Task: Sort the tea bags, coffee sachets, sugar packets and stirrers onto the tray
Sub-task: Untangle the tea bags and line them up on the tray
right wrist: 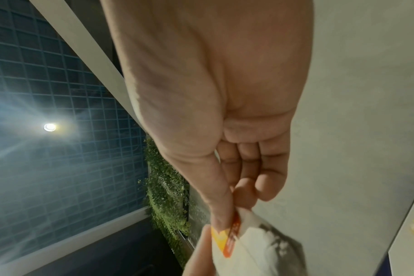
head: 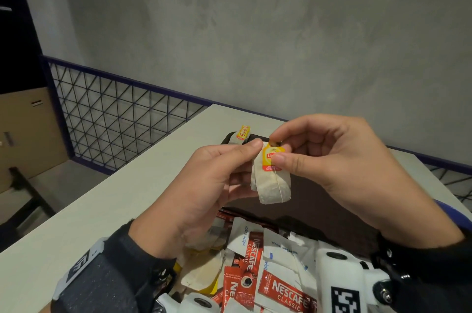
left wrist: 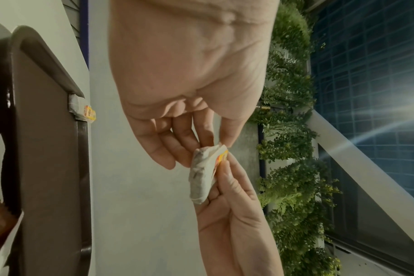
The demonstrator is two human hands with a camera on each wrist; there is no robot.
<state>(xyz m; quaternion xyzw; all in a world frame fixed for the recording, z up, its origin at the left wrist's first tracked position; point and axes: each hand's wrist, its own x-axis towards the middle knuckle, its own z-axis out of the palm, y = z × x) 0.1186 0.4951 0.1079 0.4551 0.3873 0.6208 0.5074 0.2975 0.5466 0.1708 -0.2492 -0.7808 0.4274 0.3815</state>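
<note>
Tea bag [head: 272, 185], above the tray [head: 314, 192]: left hand [head: 204, 185] gripped its body, right hand [head: 339, 157] pinched its tag [head: 271, 157], seemingly tidying it before placement.

A pale bench [head: 107, 200] carries a dark brown tray [head: 319, 200] set near its far edge by the grey wall. At the tray's far left corner lies a tea bag [head: 241, 135] with a yellow tag. On the near part of the bench sits a heap of red coffee sachets [head: 283, 289], white sugar packets [head: 283, 249] and more tea bags [head: 201, 274], overlapping one another.
</note>
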